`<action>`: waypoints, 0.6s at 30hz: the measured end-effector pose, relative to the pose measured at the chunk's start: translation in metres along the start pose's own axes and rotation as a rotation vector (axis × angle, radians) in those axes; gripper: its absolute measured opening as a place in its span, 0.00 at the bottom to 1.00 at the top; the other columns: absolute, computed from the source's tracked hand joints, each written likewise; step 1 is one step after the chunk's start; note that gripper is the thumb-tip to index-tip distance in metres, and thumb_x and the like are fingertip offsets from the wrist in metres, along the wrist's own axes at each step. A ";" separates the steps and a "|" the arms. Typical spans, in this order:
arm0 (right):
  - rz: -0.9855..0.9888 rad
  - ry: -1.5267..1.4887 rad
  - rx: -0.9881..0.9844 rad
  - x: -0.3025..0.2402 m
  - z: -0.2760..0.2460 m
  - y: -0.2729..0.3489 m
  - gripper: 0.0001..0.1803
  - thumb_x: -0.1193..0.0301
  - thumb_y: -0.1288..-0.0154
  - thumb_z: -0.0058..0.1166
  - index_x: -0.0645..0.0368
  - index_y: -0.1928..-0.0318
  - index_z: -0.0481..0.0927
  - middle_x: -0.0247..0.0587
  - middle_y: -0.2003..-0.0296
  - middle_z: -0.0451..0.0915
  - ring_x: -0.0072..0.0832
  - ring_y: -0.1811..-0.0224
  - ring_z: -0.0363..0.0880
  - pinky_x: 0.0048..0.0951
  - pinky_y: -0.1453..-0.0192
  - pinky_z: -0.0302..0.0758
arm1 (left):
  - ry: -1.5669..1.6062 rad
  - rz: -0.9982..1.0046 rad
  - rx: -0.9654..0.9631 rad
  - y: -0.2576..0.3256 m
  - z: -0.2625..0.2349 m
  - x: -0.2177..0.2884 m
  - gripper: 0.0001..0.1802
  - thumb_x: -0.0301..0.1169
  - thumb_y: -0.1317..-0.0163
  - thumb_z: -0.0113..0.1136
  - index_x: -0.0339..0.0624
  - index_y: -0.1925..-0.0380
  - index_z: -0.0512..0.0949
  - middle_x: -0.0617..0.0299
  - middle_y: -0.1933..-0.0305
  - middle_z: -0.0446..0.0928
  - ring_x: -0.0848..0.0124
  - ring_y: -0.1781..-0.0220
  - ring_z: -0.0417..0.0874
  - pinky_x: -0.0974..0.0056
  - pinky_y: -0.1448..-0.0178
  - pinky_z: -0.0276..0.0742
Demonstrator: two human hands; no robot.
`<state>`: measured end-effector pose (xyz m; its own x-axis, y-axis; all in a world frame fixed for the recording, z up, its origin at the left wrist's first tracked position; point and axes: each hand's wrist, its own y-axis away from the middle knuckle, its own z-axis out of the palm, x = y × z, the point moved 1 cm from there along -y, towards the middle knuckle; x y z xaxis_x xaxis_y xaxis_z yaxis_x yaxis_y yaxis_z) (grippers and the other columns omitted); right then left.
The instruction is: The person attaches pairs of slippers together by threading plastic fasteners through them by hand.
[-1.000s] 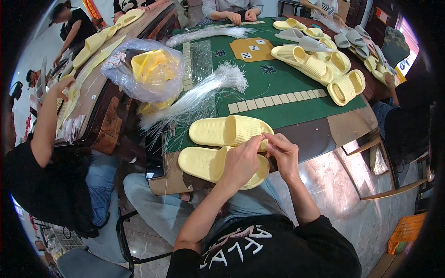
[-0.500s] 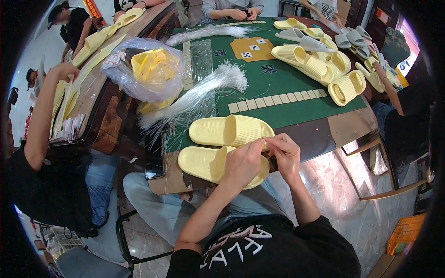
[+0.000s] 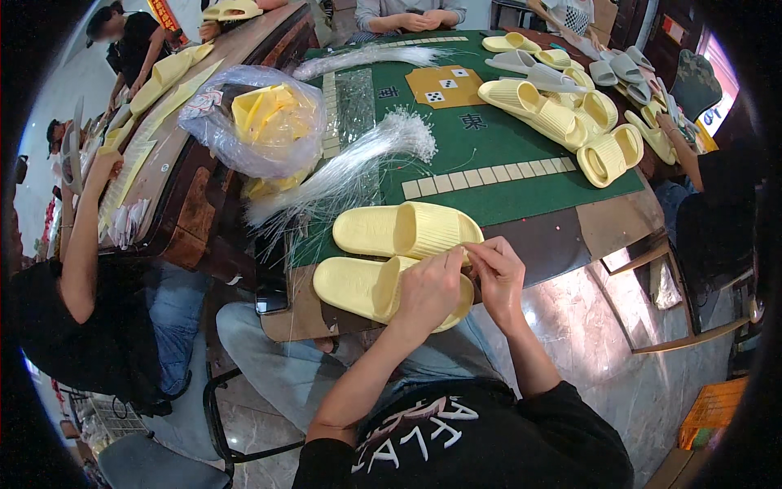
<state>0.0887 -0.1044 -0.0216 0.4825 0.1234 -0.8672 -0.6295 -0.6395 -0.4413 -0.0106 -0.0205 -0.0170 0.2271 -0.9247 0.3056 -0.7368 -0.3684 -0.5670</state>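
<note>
A pair of pale yellow slide slippers lies side by side at the table's near edge: the farther slipper [image 3: 365,231] and the nearer slipper [image 3: 349,285], toe ends to the right. My left hand [image 3: 429,295] is over the nearer slipper's strap, its fingers closed at the inner side of the straps. Against it, my right hand [image 3: 499,270] pinches at the toe end of the farther slipper. Whatever the fingertips hold is too small or hidden to make out. Beyond the slippers lies a bundle of clear plastic strands [image 3: 366,163], fanned out toward me.
A clear plastic bag [image 3: 199,122] with yellow pieces [image 3: 273,114] stands left of the strands. Several yellow and grey slippers [image 3: 562,114] are heaped at the far right. A row of tiles [image 3: 489,177] crosses the green mat [image 3: 521,200]. Other people work around both tables.
My hands have barely shifted; the right one is turned slightly. At the left table, a co-worker's arm has drawn back lower, and slippers there have been moved.
</note>
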 end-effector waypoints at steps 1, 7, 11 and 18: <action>-0.012 0.014 0.004 0.003 0.001 0.002 0.11 0.85 0.45 0.54 0.63 0.61 0.82 0.38 0.72 0.73 0.22 0.75 0.71 0.20 0.74 0.69 | -0.017 -0.006 -0.023 0.000 0.000 0.000 0.15 0.25 0.50 0.52 0.33 0.60 0.75 0.56 0.75 0.77 0.63 0.74 0.81 0.64 0.72 0.76; -0.089 0.088 0.025 0.002 0.003 0.001 0.12 0.86 0.48 0.56 0.63 0.62 0.82 0.39 0.74 0.72 0.26 0.74 0.71 0.23 0.73 0.68 | -0.029 0.010 0.002 0.001 0.004 -0.002 0.15 0.26 0.52 0.53 0.35 0.62 0.76 0.58 0.77 0.76 0.65 0.76 0.80 0.64 0.74 0.74; -0.078 0.081 0.029 0.004 0.003 0.002 0.12 0.86 0.48 0.56 0.63 0.62 0.82 0.39 0.74 0.72 0.26 0.74 0.71 0.23 0.72 0.68 | -0.088 0.035 -0.016 0.002 0.006 -0.003 0.16 0.26 0.54 0.55 0.37 0.62 0.77 0.60 0.78 0.76 0.66 0.77 0.79 0.64 0.75 0.74; -0.103 0.121 0.049 0.006 0.004 0.006 0.13 0.88 0.50 0.56 0.64 0.63 0.82 0.39 0.74 0.71 0.27 0.73 0.71 0.23 0.72 0.69 | -0.165 0.093 -0.032 0.003 0.007 -0.003 0.16 0.27 0.55 0.55 0.38 0.62 0.78 0.63 0.78 0.75 0.69 0.77 0.79 0.66 0.76 0.73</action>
<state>0.0850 -0.1043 -0.0301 0.6140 0.0920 -0.7839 -0.6007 -0.5898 -0.5397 -0.0091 -0.0191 -0.0252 0.2563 -0.9589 0.1218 -0.7787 -0.2795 -0.5616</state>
